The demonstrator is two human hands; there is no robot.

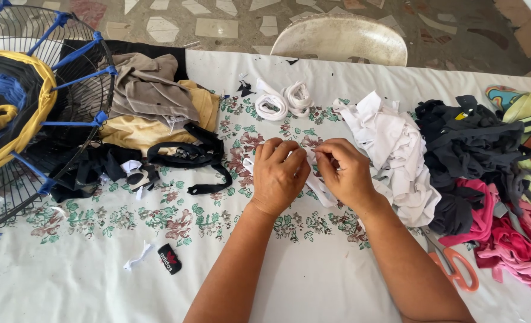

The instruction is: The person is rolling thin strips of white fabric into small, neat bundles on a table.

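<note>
We see a table under a floral tablecloth [98, 281]; a wire fan guard [35, 113] wrapped in cloth overhangs its left edge; heaps of white scraps [397, 143], dark scraps [462, 143] and pink scraps [510, 239] crowd its right side, orange scissors [456, 266] nearer the front edge; at the middle, our left hand [279, 176] and right hand [346, 173] both pinch a white fabric strip [322, 190]; we judge we are knotting or winding it; next calls for pulling it taut.

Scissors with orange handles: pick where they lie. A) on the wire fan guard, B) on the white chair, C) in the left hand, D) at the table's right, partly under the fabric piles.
D: the scissors lie on the table at the right, blades tucked under the pink fabric pile, away from both hands.
</note>
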